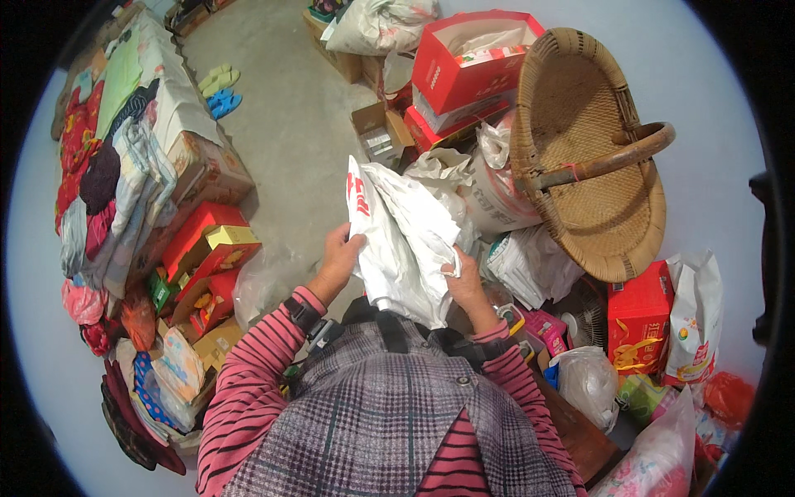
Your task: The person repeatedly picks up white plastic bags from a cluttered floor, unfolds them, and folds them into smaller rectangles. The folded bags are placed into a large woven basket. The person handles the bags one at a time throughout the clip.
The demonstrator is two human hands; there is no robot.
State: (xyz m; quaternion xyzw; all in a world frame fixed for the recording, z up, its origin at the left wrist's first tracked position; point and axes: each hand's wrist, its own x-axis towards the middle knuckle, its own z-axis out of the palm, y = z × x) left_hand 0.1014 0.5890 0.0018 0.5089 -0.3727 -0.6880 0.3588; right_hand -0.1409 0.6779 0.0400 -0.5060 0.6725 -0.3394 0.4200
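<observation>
A crumpled white plastic sack [404, 242] with red print near its upper left edge is held up in front of my body. Gripping its left edge is my left hand [340, 251], thumb on top. My right hand [464, 279] pinches a fold at the sack's right side. The sack hangs in loose folds between both hands, and its lower end reaches my plaid apron [397, 397]. Whether anything is inside the sack cannot be seen.
At right, a woven basket [590, 149] with a wooden handle leans over filled sacks and red gift boxes [640, 317]. Left, folded clothes [133, 180] lie piled above open red boxes [211, 242]. Slippers [222, 102] lie on the concrete floor [286, 124].
</observation>
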